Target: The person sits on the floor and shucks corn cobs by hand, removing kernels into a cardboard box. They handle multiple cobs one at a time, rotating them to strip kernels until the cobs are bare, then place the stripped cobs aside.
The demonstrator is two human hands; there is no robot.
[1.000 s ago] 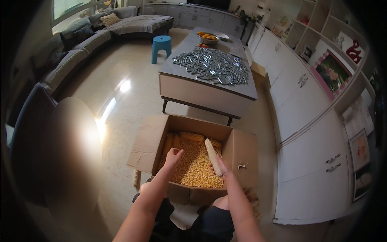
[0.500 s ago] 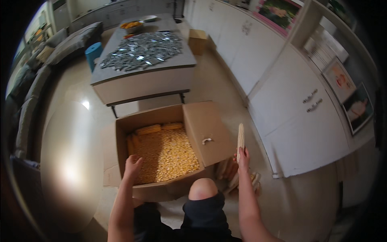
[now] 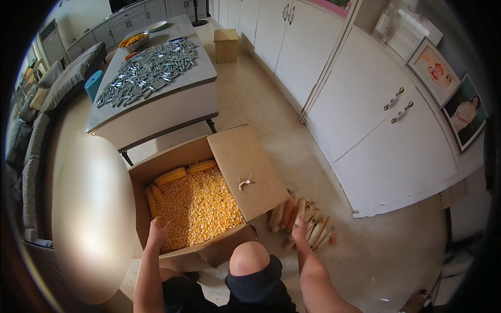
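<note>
In front of my knees stands a cardboard box [image 3: 172, 259] filled with loose yellow corn kernels [image 3: 201, 206]. Several ears of corn [image 3: 170, 176] lie along its far and left inner walls. My left hand [image 3: 158, 232] is over the kernels at the box's near left corner, fingers apart, with no ear in it. To the right of the box, my right hand [image 3: 300, 230] is down at a pile of stripped corn cobs [image 3: 319, 229] on the floor. Its fingers are around a pale cob [image 3: 299, 209] that points away from me; the fingertips are partly hidden.
A scrap of husk [image 3: 245, 182] lies on the box's right flap. Beyond stands a table [image 3: 156, 112] covered with small silvery pieces [image 3: 148, 70] and a bowl [image 3: 136, 44]. White cabinets [image 3: 376, 151] line the right side; a sofa [image 3: 36, 156] is at left.
My right hand has lowered the bare cob from upright in the air to the floor pile. My left hand stays near the box's left edge. The view has shifted.
</note>
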